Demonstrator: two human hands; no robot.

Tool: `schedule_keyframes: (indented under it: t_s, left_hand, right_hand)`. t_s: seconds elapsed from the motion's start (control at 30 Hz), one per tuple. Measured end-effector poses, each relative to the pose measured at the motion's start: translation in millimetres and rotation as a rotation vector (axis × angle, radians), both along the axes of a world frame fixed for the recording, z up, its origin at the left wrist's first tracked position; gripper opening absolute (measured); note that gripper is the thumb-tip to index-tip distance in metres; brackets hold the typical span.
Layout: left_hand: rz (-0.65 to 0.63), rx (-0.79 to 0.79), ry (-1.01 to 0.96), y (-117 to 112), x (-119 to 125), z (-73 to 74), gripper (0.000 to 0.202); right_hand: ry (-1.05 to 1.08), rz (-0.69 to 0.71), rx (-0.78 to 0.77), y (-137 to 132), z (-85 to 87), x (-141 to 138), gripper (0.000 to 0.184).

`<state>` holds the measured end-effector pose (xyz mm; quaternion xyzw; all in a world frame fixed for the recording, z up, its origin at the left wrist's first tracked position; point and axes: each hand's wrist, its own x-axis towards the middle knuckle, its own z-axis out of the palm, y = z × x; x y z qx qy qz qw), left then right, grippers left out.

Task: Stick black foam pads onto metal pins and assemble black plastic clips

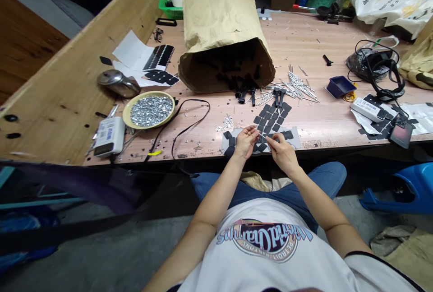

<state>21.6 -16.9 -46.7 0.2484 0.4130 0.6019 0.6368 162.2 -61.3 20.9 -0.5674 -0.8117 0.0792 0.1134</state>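
Just above the table's front edge, a thin metal rod spans the gap between my hands. The fingertips of my left hand are closed on one end. My right hand pinches the other end between thumb and fingers. Below and behind them lie several black rounded-square pads, some on a grey sheet. Black plastic parts rest just behind the pads, near a loose pile of metal rods. Tiny metal pieces are scattered left of the pads.
A large paper sack lies open toward me with black parts inside. To the left stand a yellow bowl of small metal pieces, a metal cup and a white box. A blue tray, headset and phone are right.
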Motion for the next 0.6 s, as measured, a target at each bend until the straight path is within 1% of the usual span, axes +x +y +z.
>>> schedule_keyframes:
  t_s: [0.07, 0.13, 0.2, 0.33, 0.43, 0.5, 0.6]
  left_hand:
    - [-0.052, -0.038, -0.020, 0.2, -1.5, 0.7, 0.034]
    - [-0.057, -0.038, -0.016, -0.2, -2.3, 2.3, 0.035]
    - [-0.047, -0.007, 0.002, -0.7, -2.9, 4.1, 0.037]
    - [-0.049, 0.080, 0.059, -1.8, -3.6, 7.5, 0.043]
    - [-0.056, 0.110, 0.071, -3.0, -2.4, 8.9, 0.044]
    - [-0.052, 0.119, 0.058, -3.9, -1.1, 9.1, 0.044]
    - [-0.030, 0.137, 0.058, -5.3, 0.7, 8.4, 0.048]
  right_hand:
    - [0.011, -0.004, 0.001, -0.5, -1.7, 2.1, 0.036]
    - [0.034, -0.008, 0.003, -0.9, -3.6, 4.0, 0.036]
    - [0.080, -0.011, -0.003, -0.9, -6.0, 5.7, 0.035]
    - [0.280, -0.008, -0.045, 1.5, -11.3, 9.0, 0.032]
    - [0.454, 0.010, -0.115, 4.3, -13.8, 10.9, 0.031]
    - [0.526, 0.016, -0.164, 5.3, -14.3, 11.6, 0.030]
    - [0.573, -0.011, -0.188, 5.1, -13.6, 11.6, 0.028]
